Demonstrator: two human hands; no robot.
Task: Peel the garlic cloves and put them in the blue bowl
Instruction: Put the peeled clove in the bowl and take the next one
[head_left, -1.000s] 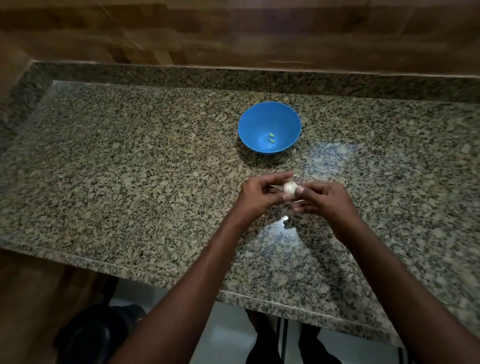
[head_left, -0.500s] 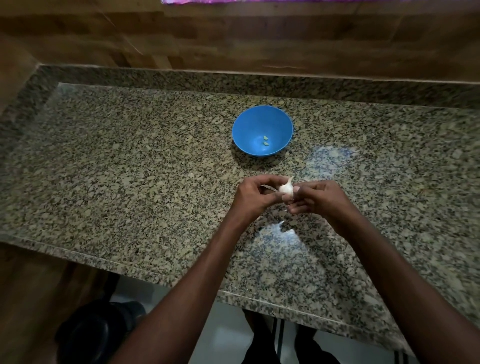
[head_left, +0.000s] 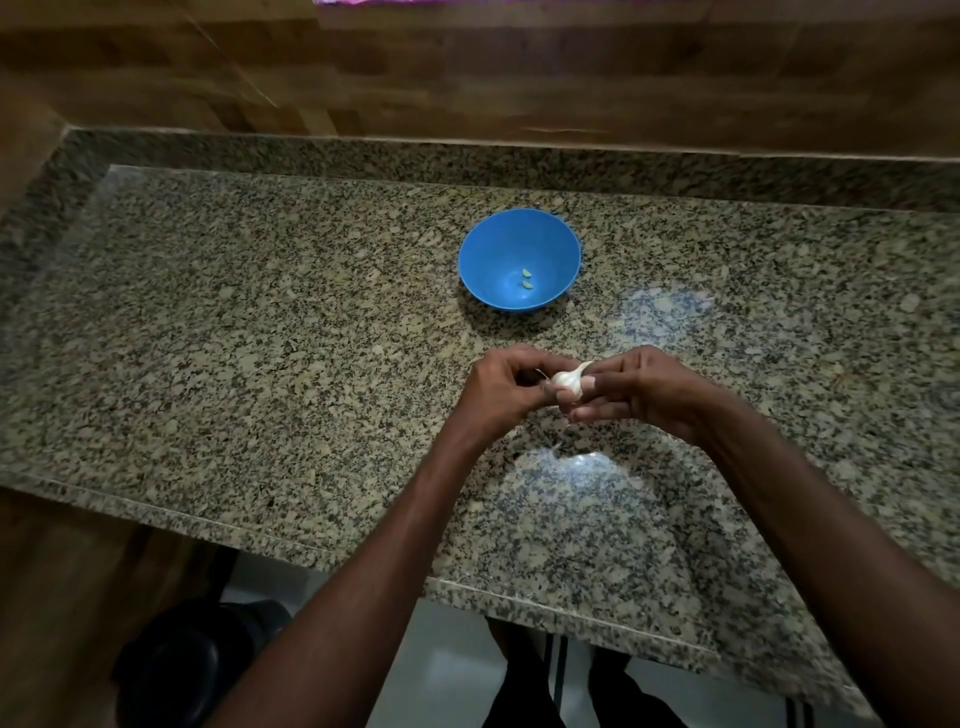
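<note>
A white garlic piece (head_left: 567, 379) with papery skin is held between both hands above the granite counter. My left hand (head_left: 501, 387) grips it from the left with curled fingers. From the right, my right hand (head_left: 631, 389) pinches it with thumb and fingertips. The blue bowl (head_left: 488, 260) stands on the counter just beyond the hands, and two small peeled cloves (head_left: 527, 278) lie in its bottom.
The speckled granite counter (head_left: 260, 338) ends in a front edge close to me and meets a wooden wall (head_left: 467, 67) at the back. A dark round object (head_left: 192, 660) sits on the floor at lower left.
The view has shifted slightly, so the bowl and hands sit a little lower and left. Both hands keep their hold on the garlic, whose pointed tip now shows at upper right.
</note>
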